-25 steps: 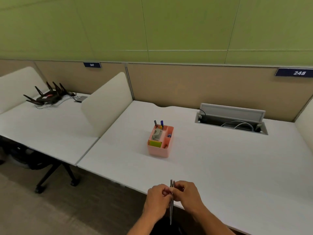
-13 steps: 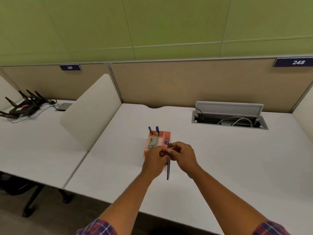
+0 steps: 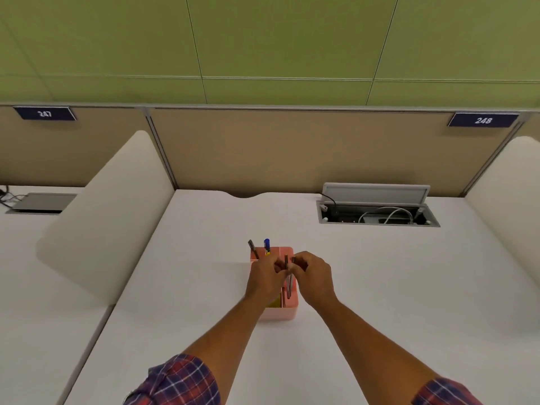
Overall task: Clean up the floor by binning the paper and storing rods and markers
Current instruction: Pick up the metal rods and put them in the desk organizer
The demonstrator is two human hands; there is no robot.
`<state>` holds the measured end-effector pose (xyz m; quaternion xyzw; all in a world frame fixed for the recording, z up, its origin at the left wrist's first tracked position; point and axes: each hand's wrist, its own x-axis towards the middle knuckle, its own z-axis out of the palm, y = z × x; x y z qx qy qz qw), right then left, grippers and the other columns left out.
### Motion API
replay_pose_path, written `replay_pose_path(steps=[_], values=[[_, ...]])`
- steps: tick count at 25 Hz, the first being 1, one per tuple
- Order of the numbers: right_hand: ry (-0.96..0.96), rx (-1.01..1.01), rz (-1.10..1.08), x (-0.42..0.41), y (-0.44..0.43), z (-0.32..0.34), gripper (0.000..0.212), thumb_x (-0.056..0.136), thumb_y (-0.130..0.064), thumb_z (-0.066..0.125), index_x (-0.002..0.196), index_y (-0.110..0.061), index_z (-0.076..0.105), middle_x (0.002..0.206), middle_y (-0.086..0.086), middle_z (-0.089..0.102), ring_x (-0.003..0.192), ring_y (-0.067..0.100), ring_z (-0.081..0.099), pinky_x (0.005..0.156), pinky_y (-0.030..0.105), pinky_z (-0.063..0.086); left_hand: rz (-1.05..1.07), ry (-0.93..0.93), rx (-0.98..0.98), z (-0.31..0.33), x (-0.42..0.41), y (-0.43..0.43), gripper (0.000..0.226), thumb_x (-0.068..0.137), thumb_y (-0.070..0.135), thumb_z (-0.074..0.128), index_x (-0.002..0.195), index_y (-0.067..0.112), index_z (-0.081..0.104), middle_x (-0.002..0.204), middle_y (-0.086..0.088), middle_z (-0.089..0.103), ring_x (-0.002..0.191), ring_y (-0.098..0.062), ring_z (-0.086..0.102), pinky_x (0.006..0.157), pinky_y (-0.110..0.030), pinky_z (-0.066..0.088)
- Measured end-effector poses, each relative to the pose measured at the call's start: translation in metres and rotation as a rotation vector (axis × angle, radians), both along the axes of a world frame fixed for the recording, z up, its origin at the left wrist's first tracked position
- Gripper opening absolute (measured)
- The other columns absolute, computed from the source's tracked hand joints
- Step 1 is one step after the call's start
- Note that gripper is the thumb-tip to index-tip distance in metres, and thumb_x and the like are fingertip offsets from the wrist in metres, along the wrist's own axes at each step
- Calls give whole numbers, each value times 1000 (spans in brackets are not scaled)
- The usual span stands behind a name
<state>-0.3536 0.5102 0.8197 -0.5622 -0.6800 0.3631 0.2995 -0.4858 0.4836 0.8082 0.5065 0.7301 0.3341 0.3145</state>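
Observation:
A pink desk organizer (image 3: 289, 306) stands on the white desk (image 3: 380, 287), partly hidden under my hands. Both hands hover right above it and pinch thin metal rods (image 3: 288, 285) that hang upright between them, lower ends inside the organizer's right side. My left hand (image 3: 264, 280) grips them from the left, my right hand (image 3: 314, 277) from the right. A blue pen (image 3: 266, 246) and a grey pen (image 3: 252, 248) stick up from the organizer's back left compartment. Something yellow shows in its front part.
An open cable hatch (image 3: 377, 210) with wires sits at the back right of the desk. White rounded dividers (image 3: 117, 217) flank the desk on both sides. A beige partition runs along the back. A neighbouring desk lies to the left.
My hands moved forward with the rods, from the desk's near edge to above the pink organizer. The view moved closer to the desk and the rods' lower ends now sit in the organizer.

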Motion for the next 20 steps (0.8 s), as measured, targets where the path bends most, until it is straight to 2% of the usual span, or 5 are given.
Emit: replay_pose_path(steps=[2,4,9,16,20], values=[[-34,-19,-37,-1,-4,-11,16,101,-25,65,95,-13,75,87,-1,74,78,13,66,78,19,53,-26,2,-41,-16,0,-1,8,96,25,75,94,25,68,100,4,75,93,-17,75,82,-13,54],[-89,-47,-59,-2,-5,-21,23,102,-30,62,96,-12,74,89,1,74,79,17,67,81,25,55,-47,25,-104,-29,0,-3,7,99,30,71,96,27,65,115,0,77,103,-23,75,90,-21,56],[-192,-104,-50,3,-13,-46,19,101,-26,64,94,-12,75,84,0,73,76,16,64,66,13,42,-91,77,-189,-50,5,-6,21,100,35,68,113,19,71,126,-5,75,115,-30,70,107,-46,57],[-210,-199,10,6,-16,-60,22,103,-26,62,102,-9,77,96,8,77,87,24,69,79,25,52,-93,78,-211,-59,6,-9,22,100,34,68,117,20,72,127,-5,76,125,-33,65,112,-50,54],[-244,-221,18,17,-19,-58,21,100,-19,63,118,-10,71,115,6,73,103,22,66,89,25,50,-48,26,-193,-59,7,-14,14,98,18,71,111,16,74,113,-4,77,113,-29,70,107,-48,58]])
